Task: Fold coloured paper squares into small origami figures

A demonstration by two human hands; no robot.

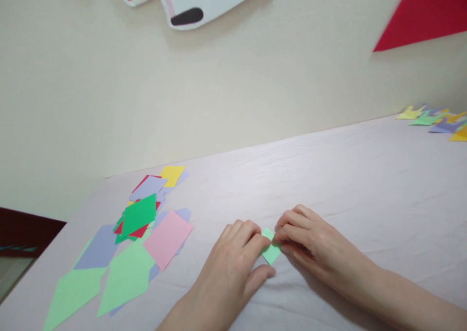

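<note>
A small light-green piece of paper (270,250) lies on the white tablecloth (328,175) near the front edge. My left hand (233,268) presses on its left side, fingers curled onto it and the thumb stretched underneath. My right hand (310,241) pinches its right edge with bent fingertips. Both hands touch the paper, which is mostly hidden under the fingers.
To the left lies a loose heap of cut paper: a pink rectangle (168,238), a dark-green piece (138,215), light-green pointed shapes (126,277), lilac, red and yellow pieces (172,174). Several folded coloured shapes (434,119) sit at the far right by the wall.
</note>
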